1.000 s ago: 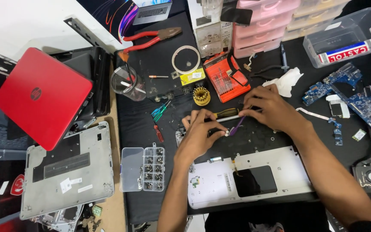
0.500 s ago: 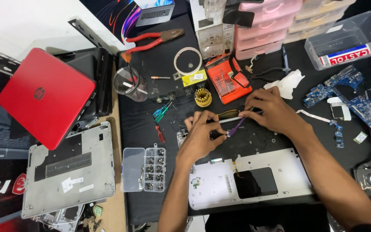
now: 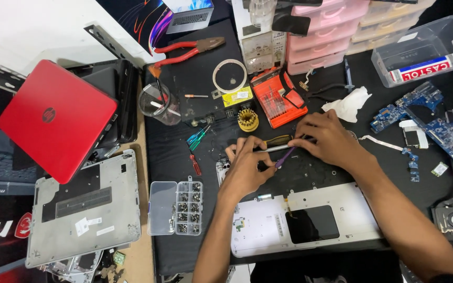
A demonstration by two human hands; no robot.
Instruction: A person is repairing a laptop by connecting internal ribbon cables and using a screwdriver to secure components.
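Little has moved since half a second ago: both hands stay bunched over the upturned laptop palmrest [image 3: 310, 222], the left hand [image 3: 247, 167] curled a shade tighter. Its fingers are closed on a yellow-and-black screwdriver [image 3: 278, 141] lying crosswise, with a purple-tipped tool [image 3: 285, 157] slanting just below it. At 2 o'clock of it, the right hand [image 3: 326, 139] presses fingertips down on the palmrest's dark inner side; whether it pinches anything I cannot tell (the fingers hide the spot). This looks like the unscrewing or prying stage of stripping the palmrest. Next comes, I judge, a steady seat of the tip before turning. A clear screw organiser [image 3: 176, 208] waits at 9 o'clock of the palmrest, an orange bit case [image 3: 276, 97] at 12.
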